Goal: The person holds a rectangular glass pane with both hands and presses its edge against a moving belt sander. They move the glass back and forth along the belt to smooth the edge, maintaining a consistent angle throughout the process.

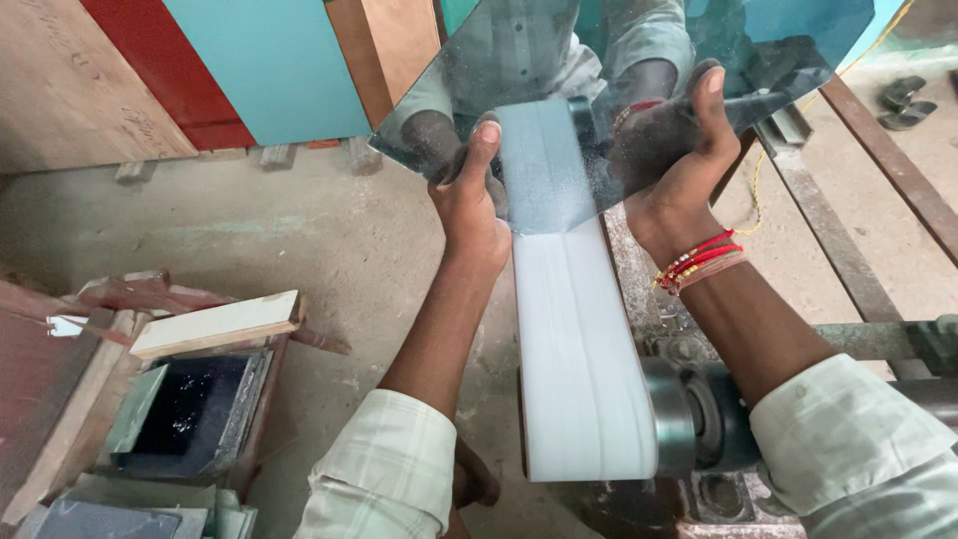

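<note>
Fingers of left hand (pixel 471 205) and right hand (pixel 679 170) wrapped tight on the mirror pane (pixel 639 90), tilted, lower edge pressed onto the white sanding belt (pixel 574 329). Best kept level, pressed lightly and evenly, fingertips clear of belt and roller (pixel 674 419).

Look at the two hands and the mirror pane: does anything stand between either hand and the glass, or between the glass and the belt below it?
Nothing visible does. The left hand and right hand grip the mirror pane directly, and its lower edge sits right on the pale sanding belt.
</note>
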